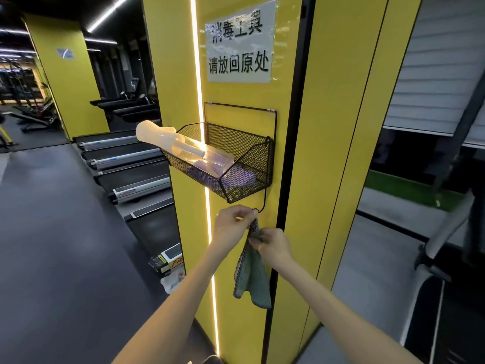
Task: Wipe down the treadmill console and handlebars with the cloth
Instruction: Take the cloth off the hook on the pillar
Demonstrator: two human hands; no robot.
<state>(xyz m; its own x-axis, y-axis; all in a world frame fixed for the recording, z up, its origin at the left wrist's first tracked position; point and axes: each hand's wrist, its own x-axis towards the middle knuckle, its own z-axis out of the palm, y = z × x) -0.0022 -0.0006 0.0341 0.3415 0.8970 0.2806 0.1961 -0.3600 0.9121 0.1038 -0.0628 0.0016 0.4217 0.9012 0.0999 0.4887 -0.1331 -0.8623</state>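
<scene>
1. Yellow pillar [296,179], bearing a black mesh basket [262,164].
2. Green cloth [253,279], at 6 o'clock of the basket, hanging toward 6 o'clock from both grips beneath the hook [263,206].
3. Left hand [231,224] pinches the cloth's top corner; right hand [275,245], at its 4 o'clock, pinches the edge just below.

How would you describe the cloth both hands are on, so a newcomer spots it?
Find the yellow pillar with the paper sign and the black mesh basket below it. Under the basket, a grey-green cloth hangs at a wire hook, pinched by the left hand and right hand. Unlike the purple cloth inside the basket, it dangles outside.
</scene>
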